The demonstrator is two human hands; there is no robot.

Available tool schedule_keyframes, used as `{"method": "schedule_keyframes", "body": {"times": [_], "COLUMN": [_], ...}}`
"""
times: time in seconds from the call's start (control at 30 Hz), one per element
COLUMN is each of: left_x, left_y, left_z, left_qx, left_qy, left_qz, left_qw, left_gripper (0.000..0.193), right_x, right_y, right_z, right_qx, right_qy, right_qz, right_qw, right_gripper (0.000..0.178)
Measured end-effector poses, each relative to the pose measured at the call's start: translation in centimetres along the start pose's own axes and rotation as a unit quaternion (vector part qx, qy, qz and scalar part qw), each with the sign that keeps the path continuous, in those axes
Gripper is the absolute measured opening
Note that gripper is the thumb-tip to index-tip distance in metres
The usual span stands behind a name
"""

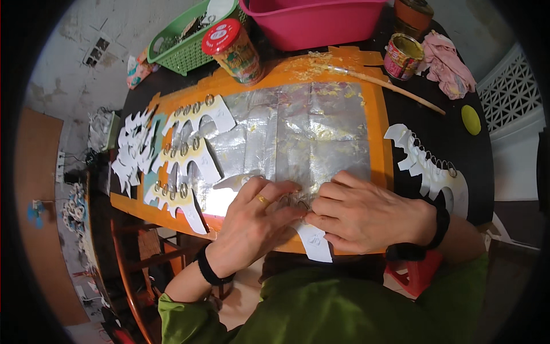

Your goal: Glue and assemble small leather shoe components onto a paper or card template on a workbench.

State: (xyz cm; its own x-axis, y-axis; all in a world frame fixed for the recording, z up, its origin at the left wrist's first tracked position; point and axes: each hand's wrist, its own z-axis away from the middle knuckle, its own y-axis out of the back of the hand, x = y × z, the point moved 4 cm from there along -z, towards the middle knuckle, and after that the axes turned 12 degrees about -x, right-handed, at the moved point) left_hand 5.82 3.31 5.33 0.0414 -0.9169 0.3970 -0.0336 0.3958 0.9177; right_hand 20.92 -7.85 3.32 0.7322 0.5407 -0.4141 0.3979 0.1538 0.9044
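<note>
At the near edge of the board, a white paper cutout [315, 243] lies under both my hands, its lower tab sticking out toward me. My left hand [258, 212], with a ring on one finger, bends its fingers onto the cutout's upper left part. From the other side my right hand [366, 215] pinches at the same cutout with curled fingers. Between the fingertips a thin metal ring [303, 204] shows in part; my fingers hide the rest. Farther left lie similar white cutouts [213, 117] with curved edges and rows of metal rings.
An orange-edged board [381, 155] with a grey, yellow-smeared sheet covers much of the black table. More cutouts [450, 183] lie right, and a white pile [134, 152] left. A brush [395, 87], open can [403, 56], red-lidded tub [235, 53], green basket [172, 49] and pink basin [315, 26] stand far.
</note>
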Motion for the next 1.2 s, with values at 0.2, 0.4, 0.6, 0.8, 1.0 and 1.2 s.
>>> {"method": "schedule_keyframes", "body": {"times": [0.2, 0.4, 0.6, 0.8, 1.0, 1.2], "left_x": [0.7, 1.8, 1.4, 1.8, 1.1, 1.6], "left_y": [0.6, -1.9, -3.0, -3.4, -4.4, -4.9], "left_z": [1.2, 1.2, 1.5, 1.6, 1.9, 1.8], "left_qx": [0.044, 0.075, 0.097, 0.112, 0.144, 0.178], "left_qy": [0.156, 0.203, 0.201, 0.186, 0.189, 0.202], "left_qz": [0.054, 0.037, 0.033, 0.036, 0.048, 0.018], "left_qw": [0.985, 0.976, 0.974, 0.975, 0.970, 0.963], "left_gripper": [0.023, 0.020, 0.017, 0.018, 0.017, 0.021], "right_x": [-0.3, -0.3, 0.0, 0.8, 1.6, 0.1], "right_y": [0.0, -0.2, -0.3, -0.1, -0.6, -1.0], "right_z": [-0.2, -0.4, -0.3, -0.6, -1.2, -1.9], "right_qx": [-0.001, 0.027, 0.060, 0.065, 0.086, 0.074], "right_qy": [0.002, 0.011, 0.022, 0.061, 0.060, -0.028], "right_qz": [0.015, 0.024, 0.004, -0.028, -0.077, 0.016], "right_qw": [1.000, 0.999, 0.998, 0.996, 0.991, 0.997], "right_gripper": [0.022, 0.017, 0.022, 0.024, 0.031, 0.025]}}
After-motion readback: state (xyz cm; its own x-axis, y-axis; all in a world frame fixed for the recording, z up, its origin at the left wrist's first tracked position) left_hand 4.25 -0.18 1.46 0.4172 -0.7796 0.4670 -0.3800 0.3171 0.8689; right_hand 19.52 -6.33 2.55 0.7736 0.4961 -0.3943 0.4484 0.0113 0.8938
